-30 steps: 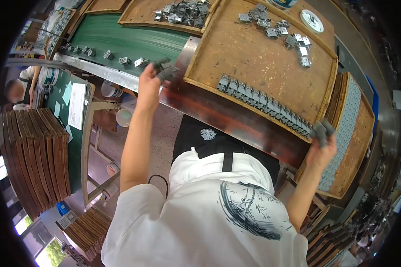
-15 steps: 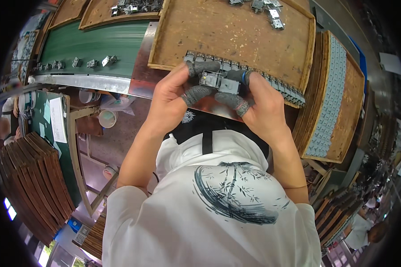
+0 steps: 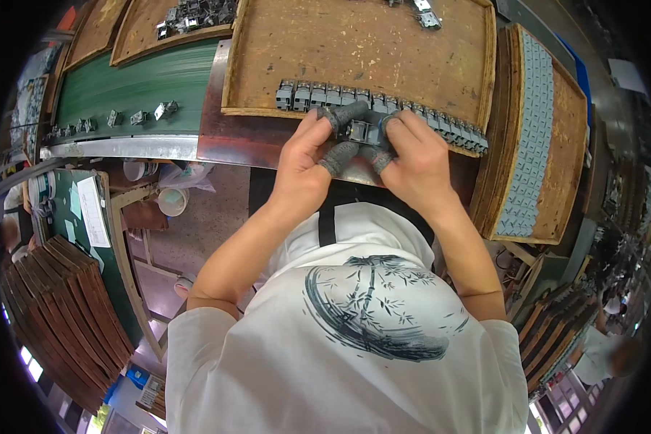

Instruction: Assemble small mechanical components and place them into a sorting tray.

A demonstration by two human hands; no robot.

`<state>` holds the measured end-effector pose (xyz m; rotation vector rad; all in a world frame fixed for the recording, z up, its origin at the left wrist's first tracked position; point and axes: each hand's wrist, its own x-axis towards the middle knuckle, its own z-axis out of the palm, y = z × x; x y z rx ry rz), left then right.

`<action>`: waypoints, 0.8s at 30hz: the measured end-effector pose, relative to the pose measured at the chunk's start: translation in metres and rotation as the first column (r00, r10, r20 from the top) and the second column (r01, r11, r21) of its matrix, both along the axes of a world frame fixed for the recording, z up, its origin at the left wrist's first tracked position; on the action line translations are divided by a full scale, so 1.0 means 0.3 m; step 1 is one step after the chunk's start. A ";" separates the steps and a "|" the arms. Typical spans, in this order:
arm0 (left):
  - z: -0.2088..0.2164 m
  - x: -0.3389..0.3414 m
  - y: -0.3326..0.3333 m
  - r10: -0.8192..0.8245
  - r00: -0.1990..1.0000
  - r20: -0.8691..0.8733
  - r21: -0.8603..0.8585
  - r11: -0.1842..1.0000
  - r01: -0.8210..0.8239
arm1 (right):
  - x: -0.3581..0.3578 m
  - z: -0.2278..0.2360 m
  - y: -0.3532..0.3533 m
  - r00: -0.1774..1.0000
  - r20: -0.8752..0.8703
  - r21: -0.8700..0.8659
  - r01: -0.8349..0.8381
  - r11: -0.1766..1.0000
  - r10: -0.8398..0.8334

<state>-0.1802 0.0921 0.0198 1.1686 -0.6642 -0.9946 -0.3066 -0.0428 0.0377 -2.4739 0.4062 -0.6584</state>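
My left hand (image 3: 307, 163) and my right hand (image 3: 418, 158) meet over the near edge of a shallow wooden tray (image 3: 362, 54). Both wear grey finger covers on thumb and forefinger. Pinched between them is a small grey block-shaped part with a metal frame (image 3: 362, 132); fingertips hide much of it, and its exact kind does not show. Just beyond my fingers, a row of similar grey metal-framed parts (image 3: 325, 95) lines the tray's near side. A few loose metal parts (image 3: 427, 16) lie at its far right.
To the left, a green conveyor belt (image 3: 137, 88) carries several small metal parts. Another tray (image 3: 183, 42) holds a heap of metal parts behind it. At right, stacked trays bear rows of grey pieces (image 3: 532, 130). Brown boards (image 3: 69, 304) stand at lower left.
My hands have drawn closer together around the part, covering more of it. The part's grey block side, plain before, is now mostly hidden. The whole view has shifted slightly.
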 end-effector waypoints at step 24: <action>-0.008 0.011 -0.003 -0.079 0.971 0.227 0.142 0.989 0.047 | 0.008 -0.026 0.043 0.987 0.024 -0.070 0.160 0.985 -0.158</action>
